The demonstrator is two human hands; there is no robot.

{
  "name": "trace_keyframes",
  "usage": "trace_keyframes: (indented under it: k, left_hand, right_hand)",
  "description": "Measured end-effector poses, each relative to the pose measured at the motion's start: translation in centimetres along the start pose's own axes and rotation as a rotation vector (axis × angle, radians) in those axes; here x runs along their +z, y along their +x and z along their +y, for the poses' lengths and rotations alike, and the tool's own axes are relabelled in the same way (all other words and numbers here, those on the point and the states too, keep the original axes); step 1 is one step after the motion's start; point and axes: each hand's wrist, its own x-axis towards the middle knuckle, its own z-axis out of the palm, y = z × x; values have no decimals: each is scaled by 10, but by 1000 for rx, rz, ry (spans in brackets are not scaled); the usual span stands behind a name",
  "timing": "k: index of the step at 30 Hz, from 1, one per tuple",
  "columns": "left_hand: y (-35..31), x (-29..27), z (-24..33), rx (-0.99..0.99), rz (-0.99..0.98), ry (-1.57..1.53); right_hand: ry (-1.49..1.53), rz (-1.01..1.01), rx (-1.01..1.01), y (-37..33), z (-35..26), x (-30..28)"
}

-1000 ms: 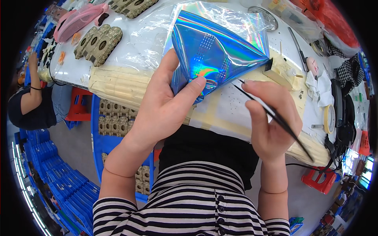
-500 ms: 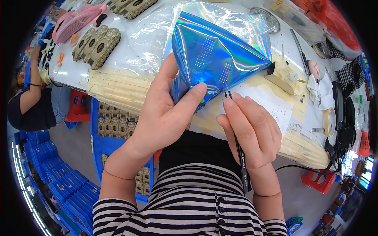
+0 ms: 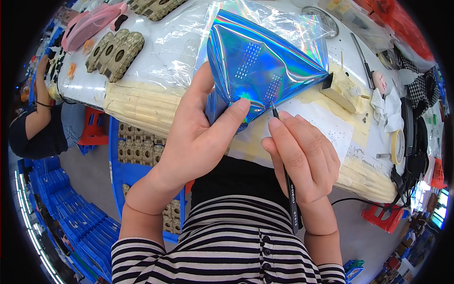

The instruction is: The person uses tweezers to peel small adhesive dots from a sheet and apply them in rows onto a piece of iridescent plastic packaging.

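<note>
The left grip (image 3: 198, 125) is clamped on the lower-left corner of a folded blue holographic film (image 3: 283, 54), thumb flat on its face, fingers wrapped behind. The film is held up over the near part of the bench (image 3: 80, 90). The right grip (image 3: 307, 158) is pinched together round slim black tweezers (image 3: 291, 208); their tips reach the film's lower edge at its six o'clock, and whether they hold anything is too small to tell.

From the film, camouflage-patterned casings (image 3: 116, 54) with dark oval openings lie at nine o'clock, a pink perforated object (image 3: 90, 26) at ten. A cream block (image 3: 345, 90) stands at three, just beside the film's pointed corner; crumpled white tissue (image 3: 390, 111) and a tape roll (image 3: 397, 146) lie at four. The left thumb covers part of the film, and the right fingers hide the tweezers' middle.

The film is glossy, creased and roughly triangular, with rows of small pale marks; clear crinkled plastic (image 3: 172, 59) spreads behind it. The bench's front edge is padded and cream-coloured.
</note>
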Motion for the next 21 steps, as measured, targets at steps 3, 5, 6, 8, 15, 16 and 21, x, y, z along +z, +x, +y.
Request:
trace_keyframes:
  k: [3,5,6,8,15,16,21]
  left_hand:
    - [0,0,2,-7,-11,7]
    - [0,0,2,-11,-11,10]
    - [0,-1,3,-20,-30,27]
    - [0,-3,5,-38,-71,62]
    - [0,-2,5,-19,-67,55]
    - [0,-2,4,-20,-66,50]
    - [0,-2,3,-22,-70,49]
  right_hand:
    - [-4,2,-5,-2,0,0]
    - [-1,-1,4,-1,0,-1]
    - [1,-3,9,-1,0,-1]
    - [12,9,19,-2,0,-1]
    - [20,20,16,-2,1,0]
    - [20,19,17,-2,1,0]
    - [21,15,16,-2,1,0]
